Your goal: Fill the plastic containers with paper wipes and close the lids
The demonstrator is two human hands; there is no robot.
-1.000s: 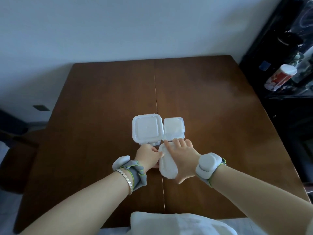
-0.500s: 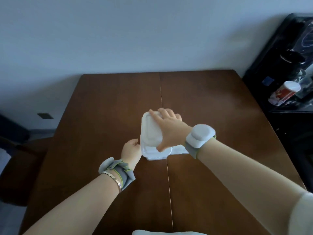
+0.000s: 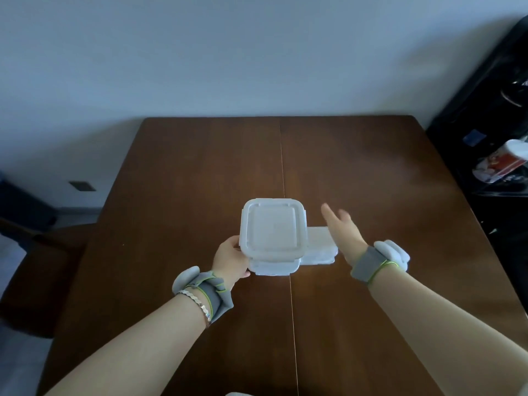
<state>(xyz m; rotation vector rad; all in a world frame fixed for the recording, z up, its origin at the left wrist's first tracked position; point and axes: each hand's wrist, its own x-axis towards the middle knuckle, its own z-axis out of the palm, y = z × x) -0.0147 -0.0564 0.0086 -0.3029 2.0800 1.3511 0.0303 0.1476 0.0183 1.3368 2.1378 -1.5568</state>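
Head view: looking down on a brown table (image 3: 177, 178), with both hands working near its middle seam.
Left hand: the left hand (image 3: 230, 261) is gripping the near-left side of the larger container (image 3: 274, 268), its fingers curling round the wall and the thumb lying by the rim.
Larger container: it is sitting at the table's centre, or being held just off it, I cannot tell which. Its lid (image 3: 271, 230) is covering the whole top, so the contents are hidden, and I cannot tell whether the side flaps are snapped down.
Smaller container: the smaller container (image 3: 320, 248) is lying against the larger one's right side, partly hidden behind it. Its top is showing plain white, and I cannot tell a lid from paper wipes there.
Right hand: the right hand (image 3: 344, 234) is hovering over the far-right part of the smaller container, fingers straight and released, holding nothing, slightly blurred.
Progress: with the lid lying on the larger container, the task looks to be nearing its end. What is probably remaining is pressing the flaps shut and making sure the smaller container is filled and closed.
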